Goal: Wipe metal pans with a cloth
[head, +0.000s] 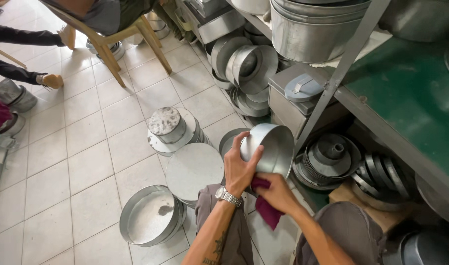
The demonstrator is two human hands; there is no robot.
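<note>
Tiled floor [87, 152], metal pans stacked along one edge.
Left hand [240, 167] grips round pan [271, 147]; right hand [278, 194] is clamped on maroon cloth [266, 208].

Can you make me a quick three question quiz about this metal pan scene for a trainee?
1. True or false: the left hand holds the round metal pan by its rim.
2. What does the right hand press against that pan?
A. a dark red cloth
B. a wire brush
C. a sponge
3. Fill in: the open shallow pan sits on the ______ floor, near the person's left knee.

Key:
1. True
2. A
3. tiled
</note>
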